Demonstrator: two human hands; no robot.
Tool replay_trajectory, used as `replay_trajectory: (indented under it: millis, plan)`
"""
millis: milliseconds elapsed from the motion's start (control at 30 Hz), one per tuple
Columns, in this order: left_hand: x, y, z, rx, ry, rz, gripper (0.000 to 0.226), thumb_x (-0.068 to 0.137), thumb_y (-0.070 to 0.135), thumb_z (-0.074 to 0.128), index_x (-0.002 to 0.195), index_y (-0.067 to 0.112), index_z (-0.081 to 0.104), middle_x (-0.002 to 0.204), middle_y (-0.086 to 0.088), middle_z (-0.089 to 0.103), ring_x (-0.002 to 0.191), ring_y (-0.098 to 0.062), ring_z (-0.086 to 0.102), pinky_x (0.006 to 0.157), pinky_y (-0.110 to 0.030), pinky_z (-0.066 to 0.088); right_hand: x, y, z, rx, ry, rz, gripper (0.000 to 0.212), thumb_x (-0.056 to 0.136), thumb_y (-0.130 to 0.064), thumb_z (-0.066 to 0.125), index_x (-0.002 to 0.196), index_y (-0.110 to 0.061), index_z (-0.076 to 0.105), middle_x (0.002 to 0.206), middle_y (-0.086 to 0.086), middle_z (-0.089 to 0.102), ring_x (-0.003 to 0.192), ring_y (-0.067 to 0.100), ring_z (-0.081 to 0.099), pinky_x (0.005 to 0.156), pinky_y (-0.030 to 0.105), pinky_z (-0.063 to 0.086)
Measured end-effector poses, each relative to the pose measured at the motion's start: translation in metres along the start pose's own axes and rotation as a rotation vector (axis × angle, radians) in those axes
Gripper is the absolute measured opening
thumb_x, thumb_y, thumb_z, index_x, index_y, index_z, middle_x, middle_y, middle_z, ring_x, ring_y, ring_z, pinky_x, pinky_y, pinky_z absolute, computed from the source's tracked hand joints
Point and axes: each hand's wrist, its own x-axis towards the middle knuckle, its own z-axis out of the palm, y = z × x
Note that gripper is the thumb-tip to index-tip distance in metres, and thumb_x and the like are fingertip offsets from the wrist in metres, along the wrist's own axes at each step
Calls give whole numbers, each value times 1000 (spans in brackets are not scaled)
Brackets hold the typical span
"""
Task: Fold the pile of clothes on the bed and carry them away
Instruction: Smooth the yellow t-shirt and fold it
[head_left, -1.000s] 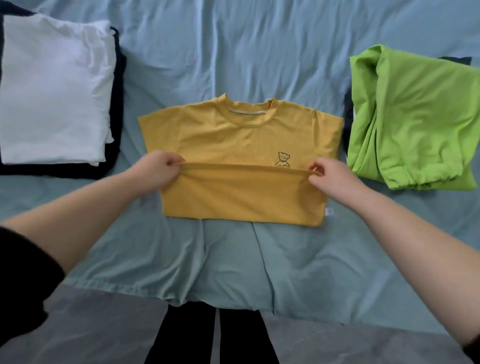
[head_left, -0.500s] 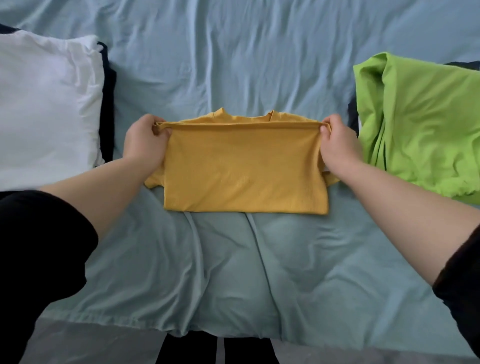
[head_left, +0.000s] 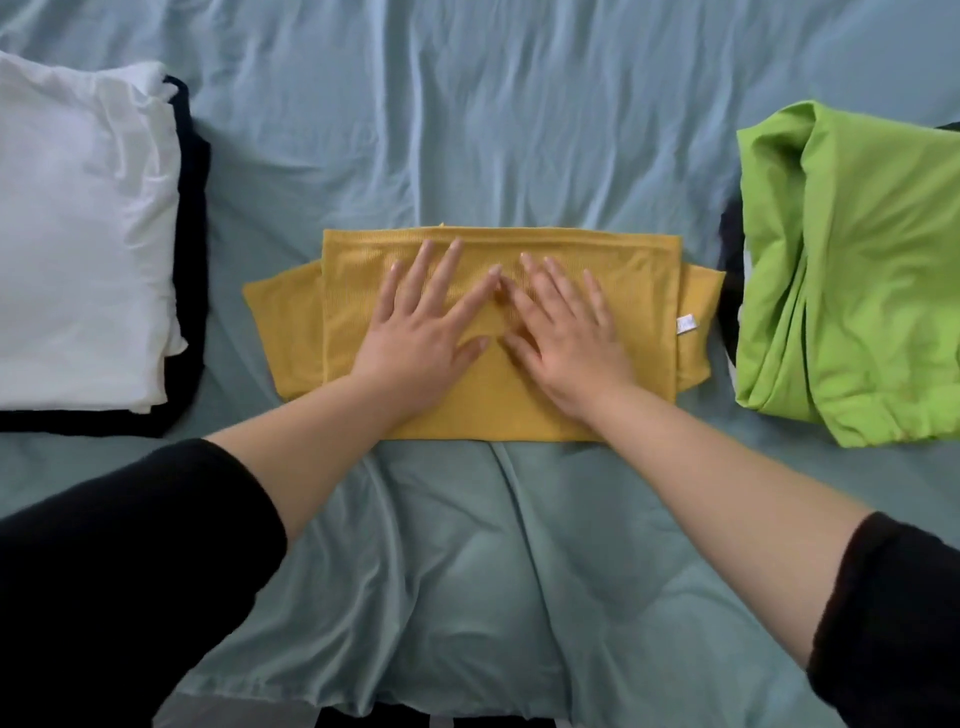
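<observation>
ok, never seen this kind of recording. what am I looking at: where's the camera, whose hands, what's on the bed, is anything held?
There is no machine here. A person wears one wide-angle camera on the head, and it looks forward and down, so the arms enter from the bottom of the picture. That is the only view.

The left hand and the right hand lie flat, fingers spread, on a yellow T-shirt that is folded on the blue-green bed sheet. They press on it, and neither hand holds anything.

To the person's left, a white folded garment lies on dark fabric. To the right lies a loosely folded green garment.
</observation>
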Motion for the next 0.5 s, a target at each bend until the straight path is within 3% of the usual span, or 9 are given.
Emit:
replay_trajectory:
  millis: [100, 200, 267, 333, 400, 500]
  plan:
    - [5, -38, 10, -16, -96, -193, 70, 86, 78, 5, 142, 51, -27, 156, 1, -31, 143, -25, -31, 115, -48, -18, 0, 36, 10, -9, -30, 211, 63, 98, -57, 15, 153, -32, -2, 162, -7, -7, 148, 12, -9, 116, 39, -14]
    - [3, -52, 11, 9, -76, -237, 75, 83, 83, 3, 143, 49, -26, 157, -2, -30, 143, -28, -29, 115, -52, -17, -2, 49, 10, -29, 17, 317, 62, 99, -54, 13, 153, -29, -1, 162, -5, -7, 149, 14, -7, 117, 41, -13]
    - [-4, -30, 11, 34, 4, -161, 76, 87, 79, 4, 148, 41, -22, 157, -4, -29, 145, -29, -26, 114, -56, -15, -7, 24, 9, 40, 54, 289, 64, 98, -56, 13, 153, -26, 1, 161, -3, -7, 149, 16, -5, 116, 40, -15]
    - [-23, -11, 20, 84, 59, 28, 75, 89, 76, 7, 152, 38, -9, 161, -5, -17, 148, -30, -15, 115, -58, -7, -25, -3, 16, 38, 17, 94, 66, 96, -58, 15, 153, -27, 5, 160, -3, -3, 148, 17, 1, 115, 41, -13]
    - [-42, -12, 30, 146, -26, 139, 74, 88, 77, 4, 152, 41, -7, 163, -1, -6, 149, -29, -12, 117, -56, -6, -51, -3, 24, -47, -47, -45, 64, 95, -59, 18, 152, -31, 7, 160, -3, 1, 148, 17, 6, 117, 43, -8]
    - [-51, -28, 32, 131, -125, 109, 75, 85, 79, 0, 149, 43, -16, 161, 5, -13, 147, -26, -18, 117, -52, -14, -80, 27, 27, -16, -67, 145, 66, 95, -62, 20, 151, -33, 2, 160, -5, -5, 148, 14, -1, 119, 42, -5]
